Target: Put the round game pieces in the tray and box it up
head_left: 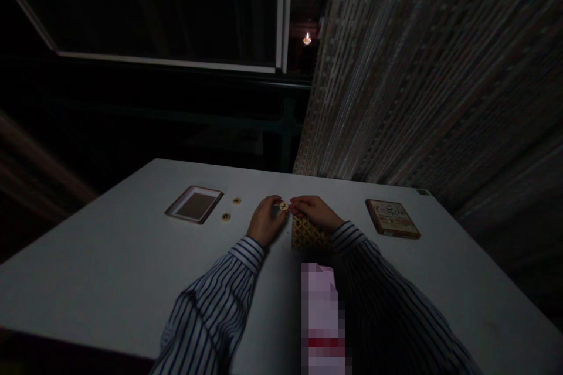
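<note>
Between the fingertips of my left hand (pixel 265 221) is a round, light wooden piece (pixel 284 206) with a dark character on its face. My right hand (pixel 314 212) has its fingers bent together beside that piece, over a box of many similar round pieces (pixel 303 233); whether anything is between those fingers is too small to tell. The hand and cuff cover part of the box. Left of my hands, two loose round pieces lie on the table, one farther back (pixel 237 201) and one nearer (pixel 226 217).
An open shallow tray or lid (pixel 173 212) lies on the left of the white table (pixel 118 263). A flat printed box (pixel 393 218) lies on the right. A pixelated pink object (pixel 321 310) is at the near edge. A string curtain (pixel 387 70) hangs behind the table's right side.
</note>
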The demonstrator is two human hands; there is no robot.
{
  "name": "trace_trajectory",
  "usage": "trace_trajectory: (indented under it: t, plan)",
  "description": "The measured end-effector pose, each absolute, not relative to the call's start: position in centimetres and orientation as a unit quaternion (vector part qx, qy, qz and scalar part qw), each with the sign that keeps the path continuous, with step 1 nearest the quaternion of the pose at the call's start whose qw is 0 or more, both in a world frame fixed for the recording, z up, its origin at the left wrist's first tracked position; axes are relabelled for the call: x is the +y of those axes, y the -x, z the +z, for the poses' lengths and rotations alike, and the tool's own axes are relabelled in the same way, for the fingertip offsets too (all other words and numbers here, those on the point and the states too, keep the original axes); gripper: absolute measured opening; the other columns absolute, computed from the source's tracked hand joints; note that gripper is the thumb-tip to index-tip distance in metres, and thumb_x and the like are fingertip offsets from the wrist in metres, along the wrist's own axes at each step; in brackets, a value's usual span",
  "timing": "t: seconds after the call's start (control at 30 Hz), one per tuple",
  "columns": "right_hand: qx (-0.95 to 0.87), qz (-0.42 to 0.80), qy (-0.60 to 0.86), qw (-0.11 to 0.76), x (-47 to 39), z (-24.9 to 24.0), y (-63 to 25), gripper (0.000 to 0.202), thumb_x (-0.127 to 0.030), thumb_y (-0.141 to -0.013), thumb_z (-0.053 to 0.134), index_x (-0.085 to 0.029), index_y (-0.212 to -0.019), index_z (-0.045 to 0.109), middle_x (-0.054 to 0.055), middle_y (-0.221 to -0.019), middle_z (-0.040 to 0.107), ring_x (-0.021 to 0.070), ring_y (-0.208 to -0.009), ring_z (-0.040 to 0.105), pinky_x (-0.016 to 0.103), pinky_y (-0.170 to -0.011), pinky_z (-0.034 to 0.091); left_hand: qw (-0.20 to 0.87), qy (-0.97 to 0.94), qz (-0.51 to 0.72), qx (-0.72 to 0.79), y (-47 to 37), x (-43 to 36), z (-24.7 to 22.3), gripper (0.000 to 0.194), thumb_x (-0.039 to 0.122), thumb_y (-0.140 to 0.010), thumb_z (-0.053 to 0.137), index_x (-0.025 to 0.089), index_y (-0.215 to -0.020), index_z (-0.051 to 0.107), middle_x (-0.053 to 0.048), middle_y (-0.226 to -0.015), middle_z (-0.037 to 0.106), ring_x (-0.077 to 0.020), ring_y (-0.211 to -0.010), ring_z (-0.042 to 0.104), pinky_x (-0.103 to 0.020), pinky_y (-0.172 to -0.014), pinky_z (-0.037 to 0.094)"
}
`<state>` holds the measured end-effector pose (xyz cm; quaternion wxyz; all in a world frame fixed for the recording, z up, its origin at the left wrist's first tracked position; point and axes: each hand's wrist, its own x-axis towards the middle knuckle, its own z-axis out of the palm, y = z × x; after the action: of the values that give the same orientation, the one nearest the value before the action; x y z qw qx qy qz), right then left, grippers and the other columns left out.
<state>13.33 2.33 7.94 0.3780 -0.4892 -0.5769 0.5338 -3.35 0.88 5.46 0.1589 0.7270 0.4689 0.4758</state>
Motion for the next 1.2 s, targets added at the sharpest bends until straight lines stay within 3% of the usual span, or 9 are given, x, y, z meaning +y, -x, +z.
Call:
trace_trajectory:
  t: [0.27,0.5,1.03,1.2]
  plan:
    - [-0.570,0.543,0.480,0.387,2.1,7.7,-14.2,0.012,-0.023,-0.072,0.058,-0.015,-0.078,0.064,0.001,-0.067,0.064,0.0109,-0.063,0.059,0.023,-0.063,0.047,0.168,-0.726,0.475,0.468,1.7,0.5,5.3,0.027,0.027,-0.075,0.056,0.018,-0.100,0.051,-0.007,-0.094,0.063,-0.0188,-0.091,0.059,-0.033,-0.080,0.046]
    - [-0.563,0.536,0.484,0.401,2.0,7.3,-15.0,0.014,-0.027,-0.068,0.061,-0.014,-0.074,0.062,-0.002,-0.059,0.062,0.0092,-0.054,0.055,0.022,-0.056,0.044,0.154,-0.728,0.478,0.467,0.3,0.6,5.1,0.024,0.024,-0.075,0.056,0.017,-0.097,0.052,-0.006,-0.092,0.061,-0.0187,-0.090,0.057,-0.032,-0.079,0.046]
    - [-0.624,0.486,0.473,0.388,2.6,6.7,-15.8,0.020,-0.027,-0.064,0.062,-0.014,-0.077,0.065,0.003,-0.072,0.066,0.0140,-0.067,0.060,0.027,-0.067,0.047,0.116,-0.735,0.487,0.458,0.0,0.2,3.8,0.024,0.025,-0.075,0.058,0.017,-0.097,0.055,-0.007,-0.094,0.063,-0.0195,-0.092,0.058,-0.036,-0.083,0.047]
    - [-0.634,0.469,0.491,0.369,2.5,6.8,-16.1,0.023,-0.031,-0.065,0.061,-0.013,-0.079,0.066,0.004,-0.073,0.067,0.0162,-0.069,0.061,0.029,-0.068,0.048,0.158,-0.702,0.500,0.483,0.4,0.0,3.1,0.027,0.028,-0.076,0.058,0.017,-0.100,0.058,-0.009,-0.098,0.065,-0.0196,-0.093,0.060,-0.036,-0.082,0.049]
